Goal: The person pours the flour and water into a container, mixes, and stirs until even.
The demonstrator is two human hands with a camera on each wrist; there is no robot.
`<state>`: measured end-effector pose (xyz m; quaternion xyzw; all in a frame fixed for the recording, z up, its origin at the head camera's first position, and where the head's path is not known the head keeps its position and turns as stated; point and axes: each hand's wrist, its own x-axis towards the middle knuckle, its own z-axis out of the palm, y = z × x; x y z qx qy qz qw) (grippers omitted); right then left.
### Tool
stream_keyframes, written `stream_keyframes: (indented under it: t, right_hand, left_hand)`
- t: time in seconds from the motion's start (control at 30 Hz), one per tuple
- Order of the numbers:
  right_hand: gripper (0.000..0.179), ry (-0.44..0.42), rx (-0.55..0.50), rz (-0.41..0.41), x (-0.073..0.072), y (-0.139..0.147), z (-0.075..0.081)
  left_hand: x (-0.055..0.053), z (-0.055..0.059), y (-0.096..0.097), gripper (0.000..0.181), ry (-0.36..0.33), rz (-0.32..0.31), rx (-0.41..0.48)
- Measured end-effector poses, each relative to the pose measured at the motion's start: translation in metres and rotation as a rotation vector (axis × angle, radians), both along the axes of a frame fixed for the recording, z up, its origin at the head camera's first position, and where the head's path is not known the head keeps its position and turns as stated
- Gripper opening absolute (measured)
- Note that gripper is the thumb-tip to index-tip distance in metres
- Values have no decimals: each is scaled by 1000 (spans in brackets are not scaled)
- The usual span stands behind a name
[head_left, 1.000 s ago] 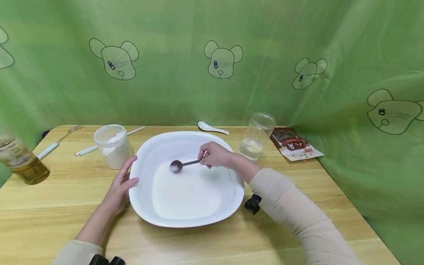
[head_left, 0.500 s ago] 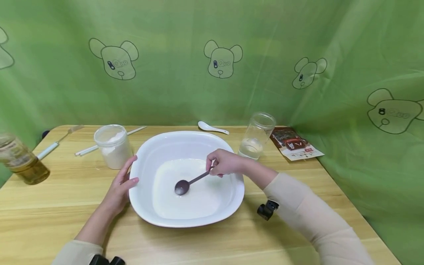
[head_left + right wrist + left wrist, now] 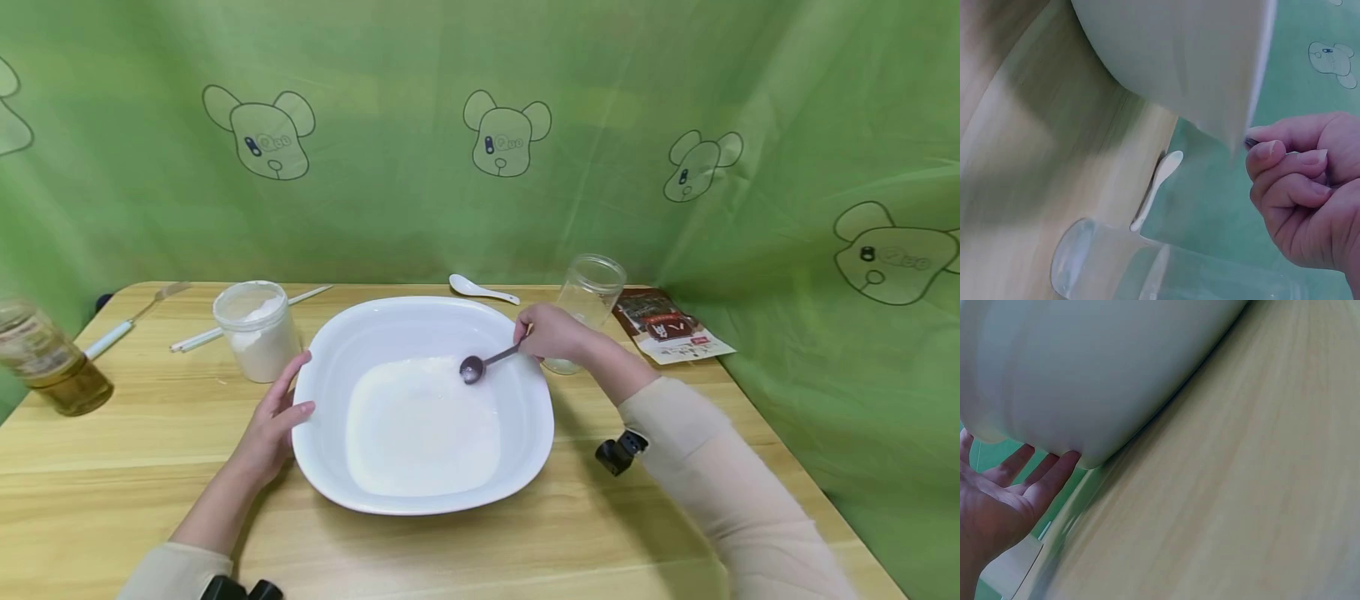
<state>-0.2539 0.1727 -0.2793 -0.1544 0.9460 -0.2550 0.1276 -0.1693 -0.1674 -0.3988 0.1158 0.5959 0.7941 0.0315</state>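
Observation:
A white oval basin (image 3: 422,503) stands mid-table in the head view, a milky white layer (image 3: 420,433) covering its bottom. My right hand (image 3: 557,335) pinches the handle of a dark brown round-bowled spoon (image 3: 472,369) over the basin's right side. In the right wrist view, its fingers curl around the handle's end beside the basin wall (image 3: 1172,56). My left hand (image 3: 270,429) rests against the basin's left side, thumb at the rim. Its fingers lie fairly straight along the outer wall (image 3: 1085,375) in the left wrist view.
Left of the basin are a jar of white powder (image 3: 262,342), white sticks (image 3: 197,341), a blue-handled brush (image 3: 108,340) and a tilted bottle of amber liquid (image 3: 63,375). Behind lies a white spoon (image 3: 480,290). A clear jar (image 3: 592,292) and a brown packet (image 3: 663,325) are at right.
My right hand has carried the spoon right: its bowl moved from the basin's middle, first toward the front, then back and right. The left hand and basin stayed put.

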Motion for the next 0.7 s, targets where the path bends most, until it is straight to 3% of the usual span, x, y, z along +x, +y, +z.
stream_keyframes:
  t: [0.17, 0.33, 0.53, 0.7]
  right_hand:
    - [12, -20, -114, -19, -6, -17, -12]
    - [9, -104, -189, -12, -7, -39, -26]
    - [7, -243, -262, 23, 3, -61, -33]
    - [7, -334, -269, 128, 20, -69, -34]
  left_hand:
    - [0, 0, 0, 57, -6, 3, -2]
    - [0, 1, 1, 56, 6, -1, 6]
    - [0, 3, 2, 55, 9, 11, 15]
    - [1, 2, 1, 55, 13, 16, 14]
